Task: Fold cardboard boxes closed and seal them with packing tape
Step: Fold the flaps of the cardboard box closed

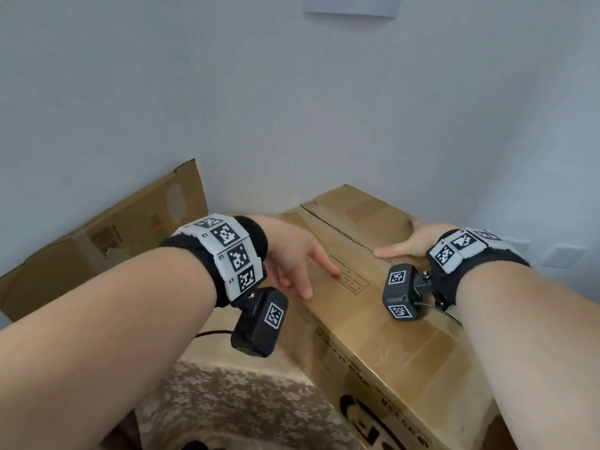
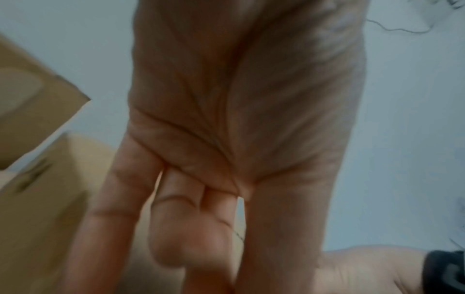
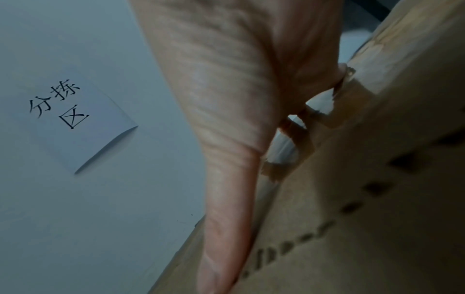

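My left hand (image 1: 292, 254) spread flat on box (image 1: 373, 319) top, fingers toward 5 o'clock. My right hand (image 1: 412, 241) flat at box's 2 o'clock edge, thumb along seam, gripping nothing. Box centre-right in head view. I'd press evenly, sweep along seam, rub tape down. Brown, closed, glossy tape over seam, dashed print line.

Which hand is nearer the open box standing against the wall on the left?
Left. The left hand lies on the closed box at its left edge, beside the open box. The right hand lies flat farther right on the closed box's top.
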